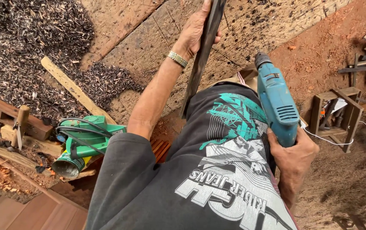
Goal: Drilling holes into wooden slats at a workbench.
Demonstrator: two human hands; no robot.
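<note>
Here a person, seen from a camera on their own head, looks down past a dark grey printed shirt (217, 179) onto a rough wooden worktop (149, 51). The left hand (198, 27), its fingers curled shut around a long dark strip of wood (200, 59), holds that strip near its upper part, so that it runs down at a slant toward the shirt; the grip appears meant to keep the strip steady against the worktop, though the strip's top end is cut off by the picture's edge. A metal watch (178, 58) sits on that wrist. The right hand (293, 155) is wrapped tightly around the handle of a blue electric drill (276, 102), right of the strip, its nose pointing up and away from the body toward the worktop, apparently held ready and clear of the strip; whether a bit is fitted cannot be told. Left of the strip, a pale wooden lath (74, 89) lies on the worktop among a heap of dark wood shavings (25, 47). Lower left of the strip, a green power planer (85, 136) with its cord coiled on top rests beside a tin can (69, 165), seemingly parked within reach. Far right of the strip, a small wooden crate (338, 117) sits on reddish sawdust (319, 55).
</note>
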